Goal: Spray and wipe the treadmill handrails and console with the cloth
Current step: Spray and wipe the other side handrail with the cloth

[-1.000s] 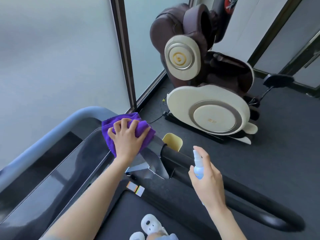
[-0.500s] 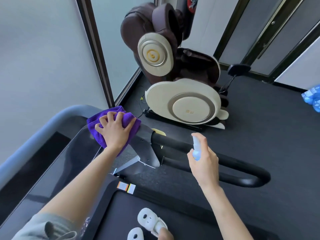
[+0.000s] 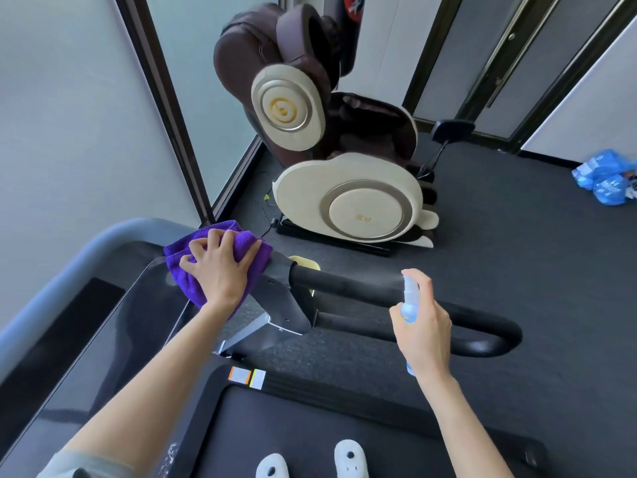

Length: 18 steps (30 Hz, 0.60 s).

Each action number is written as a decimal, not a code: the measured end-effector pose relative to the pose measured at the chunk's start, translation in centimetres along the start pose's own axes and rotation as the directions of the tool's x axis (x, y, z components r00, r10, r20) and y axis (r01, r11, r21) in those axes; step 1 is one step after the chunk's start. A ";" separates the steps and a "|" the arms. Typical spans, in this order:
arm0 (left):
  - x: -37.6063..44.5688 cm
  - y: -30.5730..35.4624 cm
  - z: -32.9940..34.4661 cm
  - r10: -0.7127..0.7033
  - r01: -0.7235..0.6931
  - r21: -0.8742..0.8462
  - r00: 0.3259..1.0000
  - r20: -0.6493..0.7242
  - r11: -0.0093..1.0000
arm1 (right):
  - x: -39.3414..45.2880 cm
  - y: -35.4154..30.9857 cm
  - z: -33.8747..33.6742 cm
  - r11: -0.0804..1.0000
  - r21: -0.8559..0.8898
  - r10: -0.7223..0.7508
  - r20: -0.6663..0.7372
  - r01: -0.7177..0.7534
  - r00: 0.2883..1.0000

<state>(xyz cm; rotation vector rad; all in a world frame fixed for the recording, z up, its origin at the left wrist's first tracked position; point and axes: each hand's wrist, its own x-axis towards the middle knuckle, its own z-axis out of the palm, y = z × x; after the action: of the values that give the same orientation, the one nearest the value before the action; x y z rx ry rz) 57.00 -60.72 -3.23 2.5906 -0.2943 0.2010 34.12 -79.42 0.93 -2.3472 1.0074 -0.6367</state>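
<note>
Handrail (image 3: pixel 348 282) runs as a black padded bar across the middle of the frame, long axis left to right, ending in a loop at right. Your right hand (image 3: pixel 422 326) is wrapped tight around the spray bottle (image 3: pixel 411 298), right at the bar, nozzle aimed left along it. Your left hand (image 3: pixel 220 270) lies flat, fingers spread, pressing the purple cloth (image 3: pixel 182 270) on the console (image 3: pixel 113 326) corner at centre left, just beside the rail's root.
</note>
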 end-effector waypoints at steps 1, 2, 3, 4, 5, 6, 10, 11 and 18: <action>-0.5 0.2 0.0 0.008 -0.008 -0.005 1.000 0.000 1.000 | 0.0 0.0 0.0 1.000 0.010 -0.011 -0.009 0.011 1.000; -1.0 0.4 0.1 0.015 -0.015 -0.007 1.000 -0.003 1.000 | 0.1 0.1 -0.2 1.000 0.013 -0.025 -0.012 0.025 1.000; -1.6 0.7 0.2 0.017 -0.017 -0.007 1.000 -0.008 1.000 | 0.2 0.2 -0.3 0.999 0.008 -0.036 -0.012 0.036 0.999; -2.2 1.0 0.2 0.010 -0.010 -0.013 1.000 -0.012 1.000 | 0.3 0.6 -0.6 0.999 0.000 -0.043 -0.009 0.043 0.999; -2.8 1.4 0.2 -0.009 0.009 -0.027 1.000 -0.019 1.000 | 0.4 1.0 -0.9 0.999 -0.001 -0.048 -0.005 0.048 0.999; -3.4 1.8 0.2 -0.039 0.038 -0.046 0.999 -0.031 0.998 | 0.5 1.5 -1.4 0.999 0.005 -0.053 0.000 0.053 0.999; -6.4 3.1 0.6 -0.175 0.155 -0.157 0.978 -0.117 0.975 | 0.7 4.4 -3.1 0.993 0.002 -0.114 0.028 0.114 0.993; -7.2 3.5 0.8 -0.199 0.172 -0.184 0.970 -0.142 0.968 | 0.8 5.1 -3.5 0.991 0.013 -0.137 0.049 0.137 0.989; -14.3 9.0 1.6 -0.415 0.322 -0.321 0.865 -0.282 0.890 | 3.7 10.3 -6.0 0.951 0.163 -0.288 0.165 0.262 0.943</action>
<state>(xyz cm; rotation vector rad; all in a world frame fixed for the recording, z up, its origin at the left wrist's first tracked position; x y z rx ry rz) 41.16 -66.65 -3.07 2.2377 0.2915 0.4353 27.51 -89.96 0.08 -2.3896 0.5381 -0.5554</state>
